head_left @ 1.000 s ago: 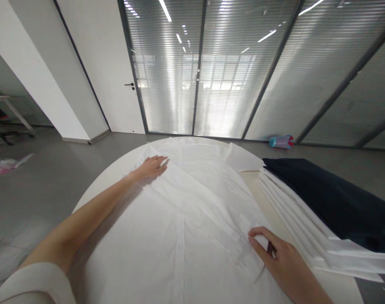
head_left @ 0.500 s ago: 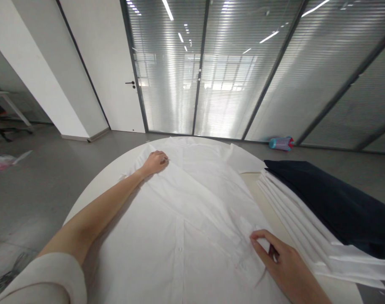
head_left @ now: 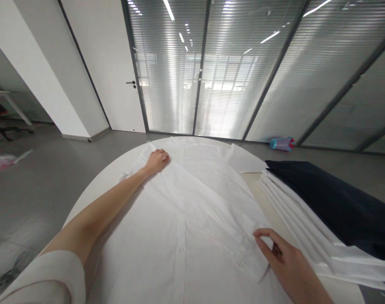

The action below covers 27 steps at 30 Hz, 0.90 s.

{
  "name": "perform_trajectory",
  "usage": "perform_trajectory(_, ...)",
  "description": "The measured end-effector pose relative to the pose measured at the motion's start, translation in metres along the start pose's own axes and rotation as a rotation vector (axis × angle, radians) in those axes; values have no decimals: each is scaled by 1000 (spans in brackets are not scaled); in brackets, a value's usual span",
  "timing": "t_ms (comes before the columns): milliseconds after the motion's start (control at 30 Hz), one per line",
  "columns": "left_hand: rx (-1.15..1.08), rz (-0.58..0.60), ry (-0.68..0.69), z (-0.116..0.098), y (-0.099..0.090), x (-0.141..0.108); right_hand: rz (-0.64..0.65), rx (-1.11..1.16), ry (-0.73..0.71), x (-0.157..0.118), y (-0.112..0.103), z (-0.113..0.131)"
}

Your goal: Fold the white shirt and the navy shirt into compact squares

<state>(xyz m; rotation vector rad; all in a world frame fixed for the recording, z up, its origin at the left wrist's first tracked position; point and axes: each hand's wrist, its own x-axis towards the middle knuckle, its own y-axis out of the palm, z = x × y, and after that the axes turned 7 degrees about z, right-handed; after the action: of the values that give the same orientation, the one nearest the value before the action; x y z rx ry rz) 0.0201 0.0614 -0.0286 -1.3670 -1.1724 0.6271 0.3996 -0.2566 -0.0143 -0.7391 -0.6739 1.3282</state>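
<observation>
Left hand [head_left: 156, 162] and right hand [head_left: 289, 261] well apart on a white shirt [head_left: 192, 202] spread over a round surface [head_left: 97, 200].
The left lies flat; the right pinches a folded edge [head_left: 260, 253], just beside stacked folded clothes [head_left: 319, 215].

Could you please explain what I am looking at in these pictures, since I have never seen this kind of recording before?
There is no machine here. This view comes from a camera worn on a person's head, looking forward and down, so the arms enter from the bottom. On a round white table lies a white button-front shirt. The left hand rests on the shirt's far part, and the right hand appears to pinch a folded edge of it near the table's right side. To the right are a stack of folded white clothes and a dark navy folded garment.
</observation>
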Motion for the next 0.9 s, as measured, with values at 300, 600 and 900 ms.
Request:
perform_trajectory(300, 110, 110, -176, 46, -8, -3, 8, 33, 1, 1, 0, -2)
perform_trajectory(600, 141, 205, -231, 38, -9, -6, 11, 43, 13, 1, 0, -2)
perform_trajectory(900, 15, 262, -47, -4, 6, -8, 10, 8, -17, 0, 0, -2)
